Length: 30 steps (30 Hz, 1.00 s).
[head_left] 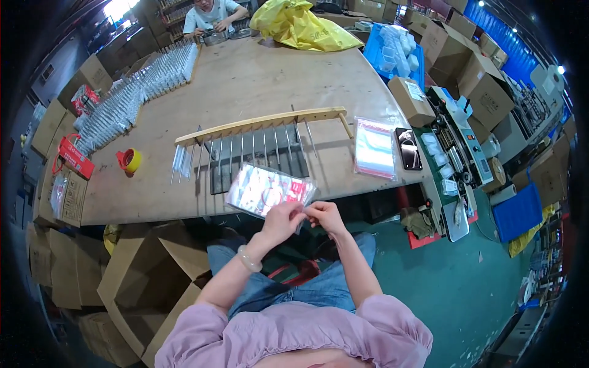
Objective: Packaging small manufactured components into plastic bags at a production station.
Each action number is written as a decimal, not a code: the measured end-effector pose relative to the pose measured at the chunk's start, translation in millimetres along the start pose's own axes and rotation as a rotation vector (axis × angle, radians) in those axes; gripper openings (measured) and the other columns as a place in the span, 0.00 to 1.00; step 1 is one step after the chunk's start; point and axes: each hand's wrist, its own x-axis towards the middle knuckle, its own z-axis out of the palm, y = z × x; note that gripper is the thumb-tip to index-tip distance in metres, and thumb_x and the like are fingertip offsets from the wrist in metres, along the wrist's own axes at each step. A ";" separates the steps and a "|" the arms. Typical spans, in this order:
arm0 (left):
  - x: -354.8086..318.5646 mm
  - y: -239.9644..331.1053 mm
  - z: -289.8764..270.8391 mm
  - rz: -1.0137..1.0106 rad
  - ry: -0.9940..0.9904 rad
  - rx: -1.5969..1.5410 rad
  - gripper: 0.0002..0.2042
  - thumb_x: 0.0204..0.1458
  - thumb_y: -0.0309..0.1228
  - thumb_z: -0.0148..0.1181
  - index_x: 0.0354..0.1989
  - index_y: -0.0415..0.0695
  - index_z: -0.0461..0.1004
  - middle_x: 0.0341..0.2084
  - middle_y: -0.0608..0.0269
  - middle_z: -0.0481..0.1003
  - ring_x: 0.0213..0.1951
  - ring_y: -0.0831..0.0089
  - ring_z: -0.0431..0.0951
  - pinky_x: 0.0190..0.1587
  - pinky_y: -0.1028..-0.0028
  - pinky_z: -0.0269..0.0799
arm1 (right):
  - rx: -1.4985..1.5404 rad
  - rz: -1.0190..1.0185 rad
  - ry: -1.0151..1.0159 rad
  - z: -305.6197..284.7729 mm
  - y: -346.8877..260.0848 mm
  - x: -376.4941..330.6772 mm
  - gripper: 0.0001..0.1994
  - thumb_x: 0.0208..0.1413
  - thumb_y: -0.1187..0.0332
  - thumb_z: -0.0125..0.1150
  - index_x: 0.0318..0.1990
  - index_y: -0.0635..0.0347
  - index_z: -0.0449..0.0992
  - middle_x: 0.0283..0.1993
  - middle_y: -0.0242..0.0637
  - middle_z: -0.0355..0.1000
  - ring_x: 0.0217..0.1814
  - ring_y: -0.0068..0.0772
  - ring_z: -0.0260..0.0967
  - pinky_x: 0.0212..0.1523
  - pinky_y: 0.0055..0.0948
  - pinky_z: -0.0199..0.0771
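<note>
A flat see-through plastic bag (270, 189) with a white and red printed face lies tilted at the table's near edge. My left hand (281, 223) is closed on its lower edge, a pale bangle round the wrist. Beside it, my right hand (326, 216) pinches the bag's near right corner; the fingertips of both hands almost meet. Just beyond the bag stands a wooden rack (261, 122) with several thin metal rods hanging from its bar. A dark grey mat (257, 153) lies under the rods, partly covered by the bag.
Right of the rack lie a stack of plastic bags (375, 149) and a black phone (408, 149). Yellow tape (129, 161) sits at left, near rows of bagged rods (141, 89). An open carton (150, 285) stands below the table. Across it, a person (215, 18) works near a yellow bag (300, 26).
</note>
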 end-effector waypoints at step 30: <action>13.6 49.8 33.4 -0.085 0.261 -0.244 0.05 0.45 0.27 0.61 0.28 0.39 0.78 0.19 0.58 0.76 0.24 0.67 0.77 0.31 0.74 0.72 | -0.967 -0.080 0.298 -9.5 -44.6 -1.7 0.10 0.41 0.66 0.62 0.31 0.60 0.76 0.30 0.47 0.74 0.36 0.52 0.72 0.38 0.43 0.72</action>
